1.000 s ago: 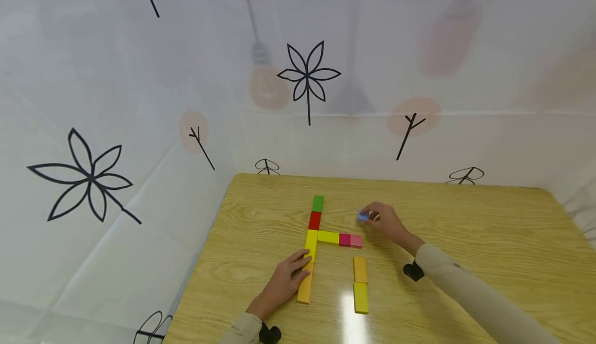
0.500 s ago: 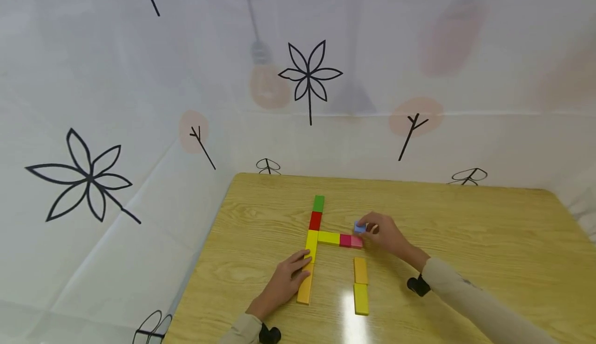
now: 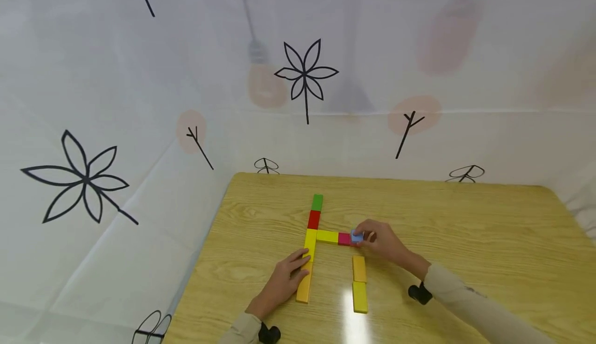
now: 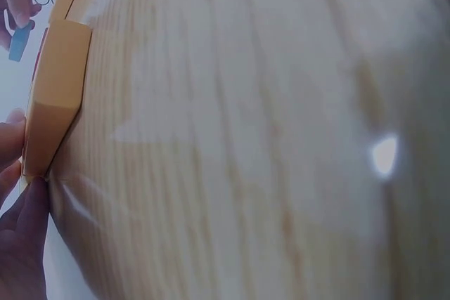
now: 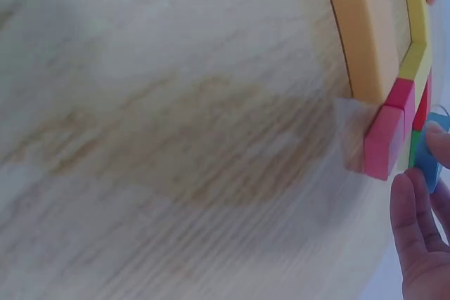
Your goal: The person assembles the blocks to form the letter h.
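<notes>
My right hand [image 3: 384,240] pinches a small light-blue block [image 3: 356,236] between thumb and fingers. In the head view that block overlaps the pink block [image 5: 385,142] at the right end of a short row. This row runs from a yellow block [image 3: 328,236] through a magenta block [image 3: 344,239] to the pink one. On the left, my left hand [image 3: 283,277] rests its fingertips on a long column, touching a yellow block [image 3: 310,239] and the orange block [image 4: 60,79] below it. A red block [image 3: 314,220] and a green block [image 3: 317,202] top the column.
An orange block [image 3: 359,268] and a yellow block [image 3: 360,297] lie end to end below the pink end of the row. All lie on a wood-grain table [image 3: 465,220], with patterned white fabric [image 3: 354,142] rising behind and at its left.
My right hand has brought the blue block down and slightly left, from above the row to over the pink block. The left hand has stayed in place on the column.
</notes>
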`<state>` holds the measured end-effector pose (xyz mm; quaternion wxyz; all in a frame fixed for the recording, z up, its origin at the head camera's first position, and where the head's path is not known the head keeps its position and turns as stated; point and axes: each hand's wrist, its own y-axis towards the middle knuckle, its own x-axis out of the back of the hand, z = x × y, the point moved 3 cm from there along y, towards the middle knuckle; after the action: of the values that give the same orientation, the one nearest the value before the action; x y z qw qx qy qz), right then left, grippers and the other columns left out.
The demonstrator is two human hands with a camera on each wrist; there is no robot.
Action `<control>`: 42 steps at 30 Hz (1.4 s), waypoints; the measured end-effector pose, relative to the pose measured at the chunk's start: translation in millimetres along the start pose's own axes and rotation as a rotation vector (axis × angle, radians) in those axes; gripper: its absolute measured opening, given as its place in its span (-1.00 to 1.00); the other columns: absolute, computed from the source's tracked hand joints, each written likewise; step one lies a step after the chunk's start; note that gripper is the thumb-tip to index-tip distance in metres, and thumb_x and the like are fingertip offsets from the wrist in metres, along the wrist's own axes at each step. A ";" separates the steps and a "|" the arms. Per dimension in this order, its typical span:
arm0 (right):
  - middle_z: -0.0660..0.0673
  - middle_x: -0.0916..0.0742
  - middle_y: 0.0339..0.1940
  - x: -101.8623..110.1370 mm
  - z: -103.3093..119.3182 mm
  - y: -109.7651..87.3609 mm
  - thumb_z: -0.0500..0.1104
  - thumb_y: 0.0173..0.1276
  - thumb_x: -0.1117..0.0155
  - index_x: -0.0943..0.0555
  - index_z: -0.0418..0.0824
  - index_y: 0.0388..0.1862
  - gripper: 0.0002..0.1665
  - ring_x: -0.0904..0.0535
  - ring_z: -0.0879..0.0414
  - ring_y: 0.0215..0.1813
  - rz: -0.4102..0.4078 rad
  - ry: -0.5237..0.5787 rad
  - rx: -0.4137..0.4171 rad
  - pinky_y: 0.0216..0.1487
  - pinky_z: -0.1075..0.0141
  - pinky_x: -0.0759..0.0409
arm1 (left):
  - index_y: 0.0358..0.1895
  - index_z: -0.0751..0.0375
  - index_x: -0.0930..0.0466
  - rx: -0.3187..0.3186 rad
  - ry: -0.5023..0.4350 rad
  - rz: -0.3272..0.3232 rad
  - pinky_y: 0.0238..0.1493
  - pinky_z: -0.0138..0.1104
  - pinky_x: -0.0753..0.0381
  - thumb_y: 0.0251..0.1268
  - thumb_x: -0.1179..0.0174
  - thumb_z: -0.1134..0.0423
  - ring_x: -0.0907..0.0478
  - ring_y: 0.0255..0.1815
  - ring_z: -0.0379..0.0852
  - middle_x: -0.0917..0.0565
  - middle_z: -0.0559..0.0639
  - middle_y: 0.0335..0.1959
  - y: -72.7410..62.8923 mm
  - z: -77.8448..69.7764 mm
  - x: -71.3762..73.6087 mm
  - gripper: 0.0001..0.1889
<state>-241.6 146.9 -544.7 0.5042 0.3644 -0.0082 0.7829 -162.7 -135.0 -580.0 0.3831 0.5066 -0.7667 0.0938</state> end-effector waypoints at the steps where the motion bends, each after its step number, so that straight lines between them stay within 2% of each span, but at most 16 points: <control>1: -0.11 -0.68 -0.25 -1.2 0.5 -1.4 -0.44 0.06 -0.43 -0.67 -0.22 -0.27 -0.75 -0.54 0.18 -0.39 0.007 0.006 0.013 -0.46 0.36 -0.60 | 0.25 0.35 -0.45 -0.001 0.002 -0.001 0.20 -0.19 -0.44 0.41 -0.08 0.27 -0.30 0.34 0.08 -0.37 0.12 0.33 -0.1 0.1 0.1 -0.60; 5: -0.17 -0.67 -0.23 -4.8 2.7 -7.5 -0.46 0.08 -0.41 -0.67 -0.27 -0.28 -0.77 -0.53 0.17 -0.39 0.037 0.020 0.033 -0.46 0.37 -0.59 | 0.25 0.35 -0.44 0.010 -0.006 0.007 0.20 -0.17 -0.43 0.42 -0.07 0.26 -0.30 0.34 0.08 -0.37 0.12 0.33 -0.8 0.3 0.8 -0.59; 12: -0.14 -0.66 -0.20 -7.4 2.6 -12.7 -0.40 0.13 -0.40 -0.68 -0.25 -0.27 -0.82 -0.53 0.18 -0.36 0.064 0.001 -0.001 -0.40 0.37 -0.59 | 0.28 0.32 -0.42 0.059 -0.052 0.020 0.24 -0.16 -0.39 0.43 -0.06 0.26 -0.26 0.37 0.04 -0.35 0.07 0.35 -0.1 -0.2 2.3 -0.58; 20: -0.16 -0.67 -0.18 -12.8 -0.1 -20.2 -0.41 0.10 -0.42 -0.70 -0.27 -0.26 -0.80 -0.52 0.26 -0.38 0.040 -0.024 0.050 -0.45 0.40 -0.58 | 0.25 0.36 -0.44 0.031 -0.032 0.007 0.20 -0.16 -0.43 0.43 -0.05 0.25 -0.30 0.34 0.09 -0.37 0.12 0.33 -0.4 -0.7 1.3 -0.59; 24: -0.15 -0.66 -0.19 -15.4 0.4 -24.3 -0.45 0.07 -0.41 -0.69 -0.29 -0.26 -0.77 -0.51 0.27 -0.38 0.014 -0.033 0.081 -0.47 0.41 -0.56 | 0.26 0.34 -0.44 0.039 -0.035 0.008 0.21 -0.16 -0.42 0.43 -0.06 0.24 -0.29 0.35 0.07 -0.36 0.10 0.34 -0.6 0.0 0.2 -0.59; 30: -0.16 -0.65 -0.17 -16.2 7.7 -28.8 -0.47 0.10 -0.38 -0.69 -0.32 -0.24 -0.78 -0.51 0.22 -0.37 0.017 -0.048 0.064 -0.45 0.42 -0.55 | 0.27 0.32 -0.44 0.046 -0.031 0.010 0.23 -0.17 -0.40 0.43 -0.06 0.24 -0.27 0.36 0.03 -0.36 0.07 0.35 -0.4 0.1 -0.1 -0.59; 38: -0.21 -0.63 -0.11 -18.7 12.1 -34.0 -0.40 0.19 -0.34 -0.69 -0.27 -0.27 -0.87 -0.52 0.21 -0.31 0.047 -0.081 0.036 -0.39 0.40 -0.56 | 0.25 0.35 -0.44 0.006 -0.010 0.003 0.20 -0.17 -0.43 0.43 -0.06 0.25 -0.30 0.34 0.10 -0.38 0.14 0.32 -0.2 -1.9 1.3 -0.59; 42: -0.20 -0.62 -0.04 -19.4 13.5 -40.3 -0.33 0.20 -0.36 -0.68 -0.23 -0.21 -0.84 -0.55 0.17 -0.24 0.069 -0.115 0.058 -0.30 0.32 -0.59 | 0.25 0.35 -0.44 0.029 -0.022 0.014 0.21 -0.18 -0.42 0.42 -0.06 0.25 -0.29 0.35 0.08 -0.37 0.11 0.33 -0.5 -3.2 1.9 -0.59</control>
<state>-197.6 146.4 -560.2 0.4647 0.4226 -0.0270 0.7776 -161.0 -134.9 -576.6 0.3668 0.5077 -0.7729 0.1018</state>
